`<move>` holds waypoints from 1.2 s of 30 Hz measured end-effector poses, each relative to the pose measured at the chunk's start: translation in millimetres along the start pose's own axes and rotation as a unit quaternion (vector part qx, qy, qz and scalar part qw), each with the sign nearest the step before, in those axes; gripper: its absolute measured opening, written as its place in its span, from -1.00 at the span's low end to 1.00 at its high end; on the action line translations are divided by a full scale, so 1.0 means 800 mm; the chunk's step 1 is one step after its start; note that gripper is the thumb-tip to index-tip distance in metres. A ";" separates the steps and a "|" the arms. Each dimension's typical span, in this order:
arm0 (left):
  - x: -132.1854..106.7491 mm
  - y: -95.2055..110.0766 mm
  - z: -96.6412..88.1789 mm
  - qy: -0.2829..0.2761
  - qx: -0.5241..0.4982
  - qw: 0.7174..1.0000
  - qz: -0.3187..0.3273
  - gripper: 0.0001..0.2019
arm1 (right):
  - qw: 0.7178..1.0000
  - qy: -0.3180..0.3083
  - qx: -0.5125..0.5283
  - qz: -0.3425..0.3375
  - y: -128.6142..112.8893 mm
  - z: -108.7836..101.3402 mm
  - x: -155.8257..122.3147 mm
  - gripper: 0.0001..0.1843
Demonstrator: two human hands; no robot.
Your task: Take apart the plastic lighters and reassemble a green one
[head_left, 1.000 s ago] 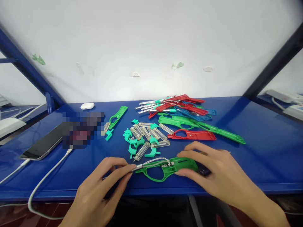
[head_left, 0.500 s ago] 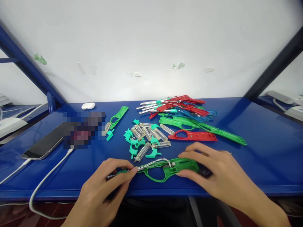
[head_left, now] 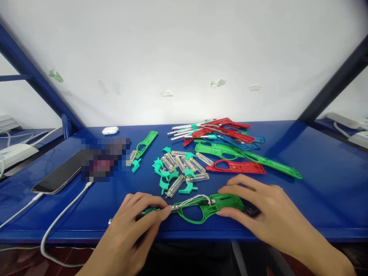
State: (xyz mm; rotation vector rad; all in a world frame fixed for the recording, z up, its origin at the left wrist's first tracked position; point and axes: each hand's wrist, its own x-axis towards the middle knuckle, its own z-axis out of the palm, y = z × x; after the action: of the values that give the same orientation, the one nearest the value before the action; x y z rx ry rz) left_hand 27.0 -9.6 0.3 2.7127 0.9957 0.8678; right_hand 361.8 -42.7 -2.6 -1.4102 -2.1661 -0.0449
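Note:
A green plastic gun-shaped shell (head_left: 211, 206) lies near the front edge of the blue table (head_left: 316, 184), with white wires looped on top of it. My right hand (head_left: 260, 209) rests on its right end, fingers curled over the shell and pressing it down. My left hand (head_left: 135, 226) pinches a thin metal tube with a teal collar (head_left: 149, 211) that runs into the shell's left end.
Behind the hands lie several clear tubes and teal clips (head_left: 178, 168), a red shell (head_left: 237, 167), and a heap of red, green and blue shells (head_left: 227, 136). A lone green shell (head_left: 146, 142), a phone (head_left: 59, 176) on a white cable (head_left: 61, 218), and a white earbud case (head_left: 110, 130) sit left.
My left hand has slid left along the metal tube, and more of the tube and its teal collar shows. The right hand stays on the shell.

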 end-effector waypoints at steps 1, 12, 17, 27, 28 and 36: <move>0.000 -0.001 0.001 0.004 0.002 1.000 -0.003 -0.69 | 1.000 0.002 0.000 0.000 0.000 0.000 0.000 -0.65; 0.000 -0.007 -0.005 0.006 -0.037 0.999 -0.022 -0.69 | 1.000 0.002 -0.003 -0.002 -0.001 -0.001 0.001 -0.59; 0.002 -0.008 -0.006 0.002 -0.050 0.999 -0.016 -0.70 | 1.000 0.000 0.004 -0.002 0.000 -0.001 0.001 -0.62; 0.001 -0.003 0.003 0.017 -0.023 1.000 0.004 -0.62 | 1.000 -0.003 0.004 0.004 -0.002 -0.001 0.002 -0.64; 0.001 -0.003 0.003 0.017 -0.018 1.000 0.006 -0.61 | 1.000 -0.003 0.005 0.002 -0.002 -0.001 0.002 -0.64; 0.004 -0.006 -0.009 -0.001 -0.010 1.000 0.020 -0.63 | 1.000 -0.009 0.012 0.006 -0.001 -0.002 0.002 -0.64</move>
State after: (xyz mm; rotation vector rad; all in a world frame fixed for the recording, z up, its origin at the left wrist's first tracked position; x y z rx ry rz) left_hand 22.1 -4.4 6.0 2.7250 0.9323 0.8770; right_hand 361.0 -42.2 -0.2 -1.4160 -2.1651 -0.0019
